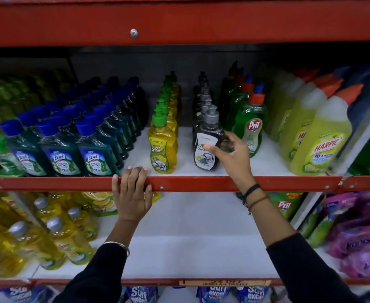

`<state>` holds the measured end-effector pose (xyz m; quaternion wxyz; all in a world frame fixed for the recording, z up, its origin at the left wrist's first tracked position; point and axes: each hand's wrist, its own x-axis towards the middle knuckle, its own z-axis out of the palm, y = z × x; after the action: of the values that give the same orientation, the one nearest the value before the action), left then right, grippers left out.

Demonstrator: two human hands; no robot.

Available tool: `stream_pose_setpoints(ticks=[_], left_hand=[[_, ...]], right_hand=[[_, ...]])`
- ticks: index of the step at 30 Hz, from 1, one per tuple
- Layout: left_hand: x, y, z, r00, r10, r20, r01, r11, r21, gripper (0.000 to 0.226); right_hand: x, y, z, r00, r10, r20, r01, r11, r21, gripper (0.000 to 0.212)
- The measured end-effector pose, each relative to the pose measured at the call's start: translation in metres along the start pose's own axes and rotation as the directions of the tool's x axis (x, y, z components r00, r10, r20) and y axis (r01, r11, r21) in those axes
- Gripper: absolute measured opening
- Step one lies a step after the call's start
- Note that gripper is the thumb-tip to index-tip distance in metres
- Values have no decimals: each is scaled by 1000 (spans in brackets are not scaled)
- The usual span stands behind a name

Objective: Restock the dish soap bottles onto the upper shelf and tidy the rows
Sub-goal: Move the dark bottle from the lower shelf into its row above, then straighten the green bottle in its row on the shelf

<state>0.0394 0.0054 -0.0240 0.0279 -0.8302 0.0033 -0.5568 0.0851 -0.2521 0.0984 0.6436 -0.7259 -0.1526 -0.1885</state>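
Note:
On the upper shelf (pixel 201 171) a row of dark grey dish soap bottles runs front to back. My right hand (pixel 230 154) grips the front grey bottle (pixel 206 147) from its right side, thumb across the label. To the left stands a row of yellow dish soap bottles (pixel 162 147) with green caps. My left hand (pixel 131 193) rests on the red front rail (pixel 70 184) of that shelf, fingers curled over the edge, holding no bottle.
Blue-capped Lizol bottles (pixel 59 154) fill the shelf's left side. Green Pril bottles (pixel 251 130) and yellow Harpic bottles (pixel 319 145) stand to the right. The lower shelf (pixel 190 248) holds yellow bottles (pixel 55 239) at left and pink pouches (pixel 358 235) at right.

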Motion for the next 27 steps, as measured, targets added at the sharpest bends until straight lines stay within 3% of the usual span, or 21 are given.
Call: stream_pose_setpoints(ticks=[8, 11, 14, 18, 23, 27], left_hand=[[0, 17, -10, 990, -116, 78, 125, 984, -129, 45], [6, 37, -18, 990, 34, 134, -9, 983, -182, 48], [24, 65, -25, 958, 240, 157, -207, 957, -203, 48], [62, 98, -26, 972, 193, 137, -165, 968, -189, 52], [79, 112, -15, 972, 40, 230, -13, 993, -117, 59], [78, 112, -15, 964, 49, 263, -19, 993, -118, 61]], right_hand=[[7, 5, -5, 988, 34, 151, -17, 994, -112, 40], [-1, 3, -15, 988, -9, 151, 35, 986, -166, 43], [-14, 0, -38, 994, -104, 22, 106, 985, -137, 39], [-27, -2, -87, 939, -237, -248, 199, 966, -167, 24], [-30, 11, -162, 752, -231, -617, 149, 972, -181, 16], [-23, 27, -219, 594, -244, -767, 52, 963, -266, 33]])
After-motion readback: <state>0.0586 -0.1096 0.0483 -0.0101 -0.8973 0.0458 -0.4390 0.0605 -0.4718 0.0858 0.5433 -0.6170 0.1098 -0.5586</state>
